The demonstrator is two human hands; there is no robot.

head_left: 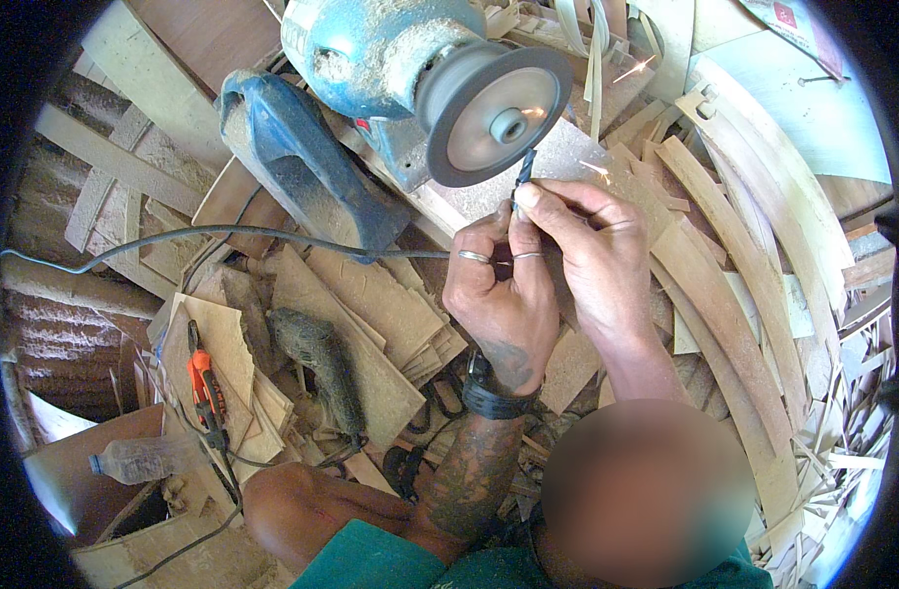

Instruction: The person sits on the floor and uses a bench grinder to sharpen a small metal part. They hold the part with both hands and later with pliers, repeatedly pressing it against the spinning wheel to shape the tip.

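A dark twist drill bit (526, 167) points up at the rim of the grinding wheel (469, 126) on a blue bench grinder (356, 49). Orange sparks fly around the wheel. My right hand (602, 250) pinches the bit between thumb and fingers, close below its fluted end. Pressed up beside it, my left hand (503, 270) has its fingers closed on the bit's lower part, mostly hidden by the fingers. Two rings and a black wristwatch (497, 398) are on my left hand and wrist. Wood dust coats the grinder's housing.
A dusty blue power tool (307, 162) lies left of the grinder, with a black cable (273, 233) across. Further left are a dark hand tool (322, 368), orange-handled pliers (204, 383) and a plastic bottle (145, 459). Curved wooden pieces (729, 294) are stacked at the right.
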